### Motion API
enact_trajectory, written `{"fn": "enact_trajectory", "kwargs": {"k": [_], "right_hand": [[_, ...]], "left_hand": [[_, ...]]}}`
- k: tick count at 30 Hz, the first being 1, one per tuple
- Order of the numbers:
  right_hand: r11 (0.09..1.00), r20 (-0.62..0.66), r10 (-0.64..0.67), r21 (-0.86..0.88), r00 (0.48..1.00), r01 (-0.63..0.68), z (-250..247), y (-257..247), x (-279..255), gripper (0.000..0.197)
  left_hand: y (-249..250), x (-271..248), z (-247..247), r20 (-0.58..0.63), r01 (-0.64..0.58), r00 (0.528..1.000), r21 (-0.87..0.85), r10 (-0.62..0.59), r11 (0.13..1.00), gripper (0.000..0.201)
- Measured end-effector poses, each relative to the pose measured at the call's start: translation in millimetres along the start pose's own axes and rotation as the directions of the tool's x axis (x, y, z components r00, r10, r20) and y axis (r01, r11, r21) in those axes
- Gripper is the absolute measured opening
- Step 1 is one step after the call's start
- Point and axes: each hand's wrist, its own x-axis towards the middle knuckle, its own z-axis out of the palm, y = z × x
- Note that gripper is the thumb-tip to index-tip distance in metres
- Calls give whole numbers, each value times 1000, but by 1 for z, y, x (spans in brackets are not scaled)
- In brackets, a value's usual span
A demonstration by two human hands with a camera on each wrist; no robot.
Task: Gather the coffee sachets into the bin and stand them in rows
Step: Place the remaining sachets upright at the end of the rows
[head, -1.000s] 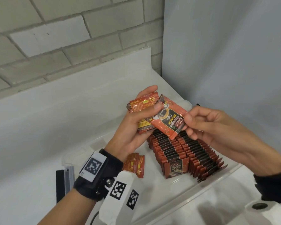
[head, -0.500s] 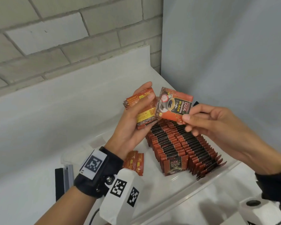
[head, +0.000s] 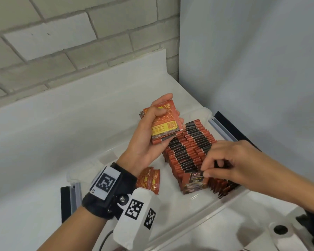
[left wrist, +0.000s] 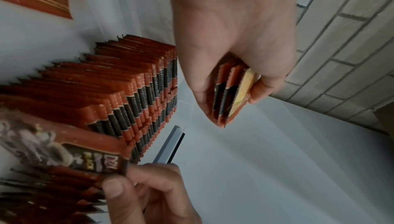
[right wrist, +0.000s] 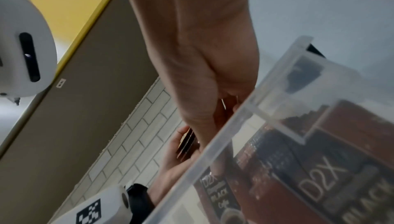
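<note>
Red-and-black coffee sachets stand in rows inside a clear plastic bin. My left hand is raised over the bin's far end and grips a small stack of sachets, seen edge-on in the left wrist view as the stack. Down at the near end of the rows, my right hand pinches the top corner of the front sachet between thumb and fingers. That front sachet stands upright against the row.
A few loose sachets lie flat on the bin floor under my left wrist. Black-and-grey strips lie at the bin's left and right ends. A brick wall stands behind and a grey panel to the right.
My right hand carried one sachet away from the left hand's stack and down to the near end of the rows. The left hand stays raised with its stack.
</note>
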Motion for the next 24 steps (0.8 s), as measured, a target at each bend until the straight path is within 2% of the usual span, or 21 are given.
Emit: {"fn": "enact_trajectory", "kwargs": {"k": [5, 12, 18, 24], "right_hand": [[999, 81, -21, -41, 996, 24, 7, 3, 3, 5], [994, 157, -53, -83, 986, 66, 8, 6, 6, 5], [997, 179, -18, -65, 984, 30, 8, 7, 7, 8], [1000, 144, 17, -19, 989, -14, 4, 6, 7, 9]], "left_hand": [[0, 1, 0, -3, -4, 1000, -7, 4, 1000, 35], [-1, 2, -1, -13, -5, 1000, 69, 6, 998, 35], [-1, 2, 0, 6, 5, 1000, 66, -6, 998, 35], [-1, 2, 0, 37, -5, 999, 73, 2, 997, 35]]}}
